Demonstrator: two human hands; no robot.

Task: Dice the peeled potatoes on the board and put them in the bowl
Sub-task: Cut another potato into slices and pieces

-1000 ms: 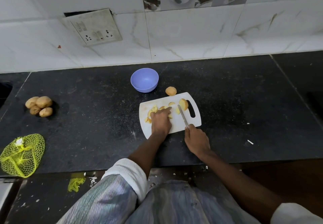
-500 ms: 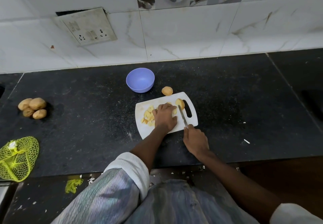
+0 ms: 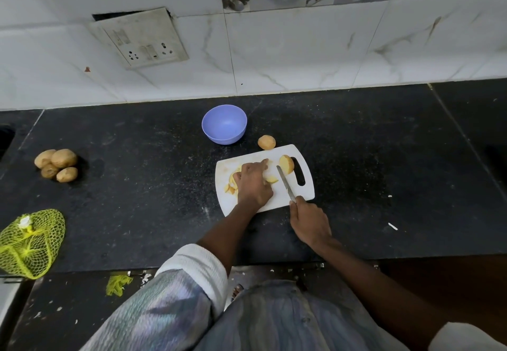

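Seen from the head camera, a person stands at a dark counter (image 3: 356,142) midway through dicing potatoes on a white cutting board (image 3: 277,198). The left hand (image 3: 253,183) lies fingers-down over a scatter of cut potato pieces (image 3: 271,179), apparently gathering them, though whether the fingers grip any cannot be told. The right hand (image 3: 310,220) is wrapped around the handle of a knife (image 3: 285,183), its blade angled across the board just beside a potato half (image 3: 286,164) still uncut near the board's handle slot. Another peeled potato (image 3: 266,142) waits on the counter touching the board's far edge, and the blue bowl (image 3: 224,124) beyond it looks empty. The step in hand appears to be clearing cut pieces aside; the next move likely calls for bringing the half under the blade with fingertips kept back. Compared with a second ago, the left hand has slid leftward over the pieces and the blade has drawn away from them.
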